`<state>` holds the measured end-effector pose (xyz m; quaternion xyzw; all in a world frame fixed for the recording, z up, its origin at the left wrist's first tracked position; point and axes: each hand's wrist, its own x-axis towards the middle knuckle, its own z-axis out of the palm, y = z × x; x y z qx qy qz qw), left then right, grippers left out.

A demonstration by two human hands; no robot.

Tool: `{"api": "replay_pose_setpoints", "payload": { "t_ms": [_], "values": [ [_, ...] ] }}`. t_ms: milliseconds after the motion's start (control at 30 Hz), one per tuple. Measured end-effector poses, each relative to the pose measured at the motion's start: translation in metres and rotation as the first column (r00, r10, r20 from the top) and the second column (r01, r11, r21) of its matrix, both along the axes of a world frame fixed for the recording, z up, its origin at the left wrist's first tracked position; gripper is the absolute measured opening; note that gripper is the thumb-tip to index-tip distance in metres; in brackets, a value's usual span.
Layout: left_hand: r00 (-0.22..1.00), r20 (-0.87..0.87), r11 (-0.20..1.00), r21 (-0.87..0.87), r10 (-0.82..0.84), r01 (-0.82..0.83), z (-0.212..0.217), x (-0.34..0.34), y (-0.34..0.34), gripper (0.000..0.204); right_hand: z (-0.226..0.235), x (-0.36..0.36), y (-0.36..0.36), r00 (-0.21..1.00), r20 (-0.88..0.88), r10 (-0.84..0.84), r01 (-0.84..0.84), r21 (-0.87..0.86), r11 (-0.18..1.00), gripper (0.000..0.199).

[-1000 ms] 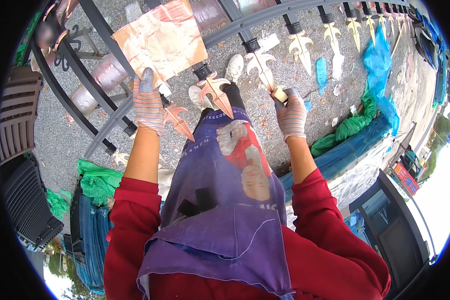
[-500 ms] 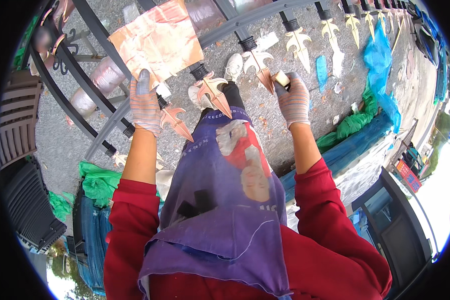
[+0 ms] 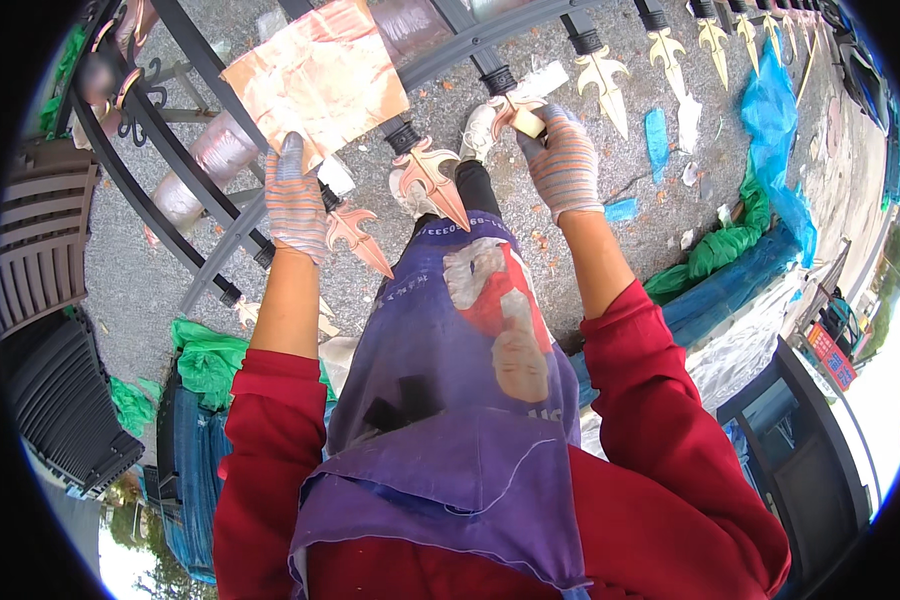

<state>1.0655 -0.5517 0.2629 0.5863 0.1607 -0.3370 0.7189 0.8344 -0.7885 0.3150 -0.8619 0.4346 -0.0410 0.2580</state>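
A square copper-coloured, creased sheet (image 3: 320, 80) is gripped at its lower edge by my gloved left hand (image 3: 296, 200), thumb on top. The sheet lies over part of a dark metal fence. My right hand (image 3: 567, 165), in a striped glove, pinches a small pale-yellow block (image 3: 528, 122), perhaps a sponge. That block is at a copper-toned spearhead finial (image 3: 502, 108), whose point is hidden behind block and hand. Nearer my left hand are two more copper-toned finials, one in the middle (image 3: 432, 180) and one by the wrist (image 3: 358, 235).
Paler gold finials (image 3: 602, 90) line the fence rail (image 3: 490, 42) to the right. Blue plastic film (image 3: 768, 110) and green wrapping (image 3: 715, 250) lie on the right, with green plastic (image 3: 208, 365) at left. Stacked dark panels (image 3: 60, 400) stand on the far left.
My right hand has moved up and slightly left with the yellow block, from the finial's point to its wider upper part. My left hand keeps its hold on the sheet.
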Motion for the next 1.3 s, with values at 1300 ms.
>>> {"api": "replay_pose_setpoints", "payload": {
  "t_ms": [1300],
  "values": [
    [0.888, 0.140, 0.893, 0.183, -0.437, 0.411, 0.084, -0.084, -0.120, 0.026, -0.028, -0.050, -0.050, 0.774, 0.416, -0.478, 0.320, 0.394, 0.862, 0.032]
  ]
}}
